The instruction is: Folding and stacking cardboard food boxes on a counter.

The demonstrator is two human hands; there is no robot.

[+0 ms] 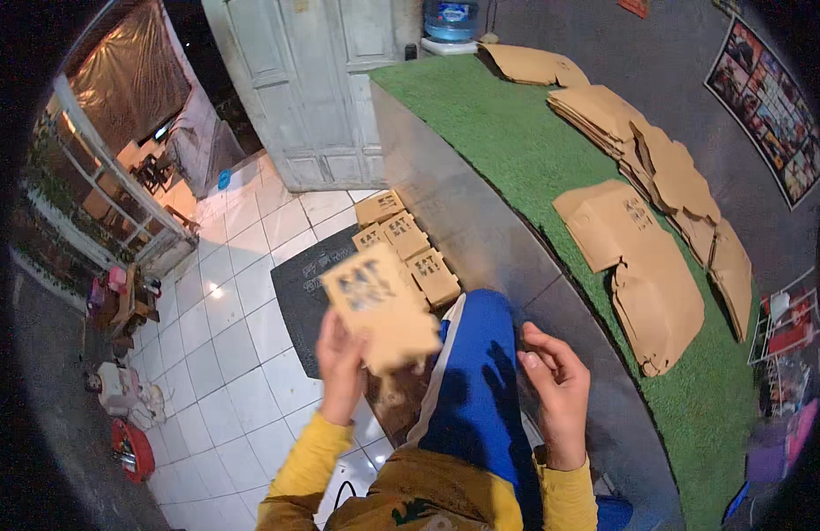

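My left hand point(340, 362) grips a small folded cardboard box point(383, 312) by its near left side. The box is tilted, blurred, and printed with dark lettering on its lid. My right hand point(559, 381) hangs above the front of the counter beside my knee, fingers curled apart with nothing in them. Beyond the held box, several closed cardboard boxes point(433, 272) of the same kind are stacked on the floor against the counter. On the green turf counter top point(463, 99), a flat unfolded cardboard blank point(639, 265) lies to the right.
Piles of flat cardboard blanks point(675, 172) run along the wall side of the counter. A black mat point(303, 292) lies on the white tiled floor point(230, 398). A white door point(310, 93) and a blue water jug point(451, 20) are at the far end. A wire rack point(785, 338) stands right.
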